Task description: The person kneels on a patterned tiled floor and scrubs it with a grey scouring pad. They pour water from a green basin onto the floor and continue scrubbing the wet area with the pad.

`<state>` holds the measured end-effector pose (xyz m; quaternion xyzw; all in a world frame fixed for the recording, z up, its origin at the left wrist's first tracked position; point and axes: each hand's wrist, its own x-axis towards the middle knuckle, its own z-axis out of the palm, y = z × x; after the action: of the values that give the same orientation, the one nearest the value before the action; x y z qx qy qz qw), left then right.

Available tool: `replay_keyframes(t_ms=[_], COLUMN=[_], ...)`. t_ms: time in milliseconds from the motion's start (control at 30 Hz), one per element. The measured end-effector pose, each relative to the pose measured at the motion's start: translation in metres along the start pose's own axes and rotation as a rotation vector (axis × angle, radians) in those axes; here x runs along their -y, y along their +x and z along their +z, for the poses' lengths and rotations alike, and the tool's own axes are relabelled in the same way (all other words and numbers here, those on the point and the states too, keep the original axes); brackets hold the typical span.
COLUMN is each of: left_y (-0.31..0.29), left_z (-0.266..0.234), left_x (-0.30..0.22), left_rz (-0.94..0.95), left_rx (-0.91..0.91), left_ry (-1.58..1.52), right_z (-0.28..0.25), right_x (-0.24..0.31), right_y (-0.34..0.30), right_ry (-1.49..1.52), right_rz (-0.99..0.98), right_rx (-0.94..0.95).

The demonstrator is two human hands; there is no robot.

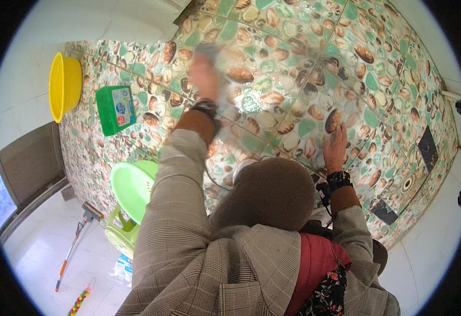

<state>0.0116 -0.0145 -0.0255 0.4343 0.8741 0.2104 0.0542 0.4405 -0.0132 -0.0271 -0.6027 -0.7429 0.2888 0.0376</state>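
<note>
My left hand (205, 79) reaches far out over the wet, pebble-patterned tile floor (306, 127). It is smeared by motion, and its fingers seem closed on a dark grey thing (207, 50) at their tips, too blurred to name. Flat on the tiles rests my right hand (335, 149), fingers stretched out and holding nothing. Both wrists carry dark bands. Between my arms a brown-clad knee (272, 192) hides part of the floor.
On the left are a yellow basin (65, 87), a green box with a label (115, 110), a light green basin (131, 189) and a green plastic stool (121, 231). A long-handled cleaning tool (76, 239) lies beyond. At right is a round floor drain (408, 183).
</note>
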Motion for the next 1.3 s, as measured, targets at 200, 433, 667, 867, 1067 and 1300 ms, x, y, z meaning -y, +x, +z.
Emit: replay_keyframes(t_ms=[200,433,667,867,1067,1300], left_y=[0.018,-0.029,0.075,0.03,-0.07,-0.02], left_z=[0.038,0.123,0.041,0.106,0.095,0.03], left_x=[0.028,-0.167,0.029,-0.026,-0.228,-0.105], left_rz=[-0.045,0.763,0.187,0.407,0.629,0.414], left_rx=[-0.119,0.073,-0.08,-0.415,0.135,0.654], left_ry=[0.314,-0.252,0.28,0.188,-0.316,0.531], right_z=[0.002,-0.003,-0.002,0.002,-0.009,-0.014], right_x=[0.001,0.001,0.001,0.0,0.001,0.067], right_y=[-0.002,0.006,0.0,0.0,0.005,0.065], right_ry=[0.027,0.091,0.108,0.17,0.21,0.284], right_rz=[-0.086,-0.061,-0.047,-0.08,-0.014,0.007], right_rx=[-0.057,-0.021,-0.034,-0.077,-0.041,-0.282])
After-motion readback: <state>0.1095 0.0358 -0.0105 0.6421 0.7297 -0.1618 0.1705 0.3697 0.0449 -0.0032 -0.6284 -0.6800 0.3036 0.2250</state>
